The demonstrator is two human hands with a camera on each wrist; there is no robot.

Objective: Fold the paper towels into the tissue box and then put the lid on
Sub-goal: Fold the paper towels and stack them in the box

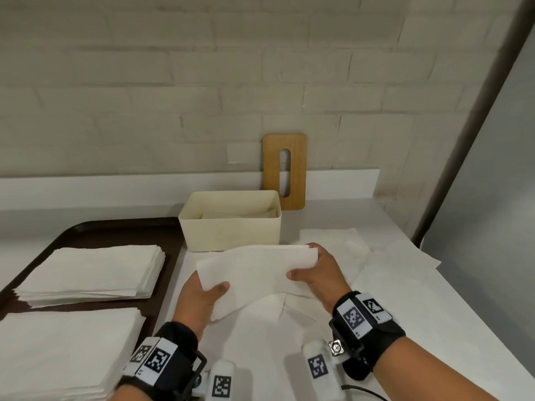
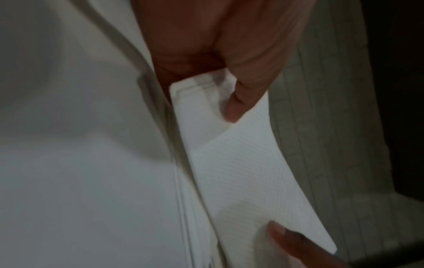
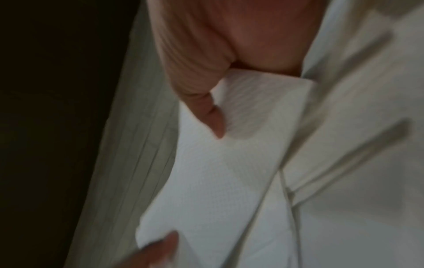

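A folded paper towel is pinched at each end by the left hand and right hand, just in front of the tissue box, long axes roughly parallel.

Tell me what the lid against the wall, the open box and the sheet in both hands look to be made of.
Lid: seemingly wood or bamboo, honey-brown, faint grain, matte. Tissue box: probably cream plastic, smooth, rounded corners; could be coated. Paper towel, held by left hand and right hand: white embossed paper, dimpled texture, limp sag.

Soft even light; dim, blurred wrist views
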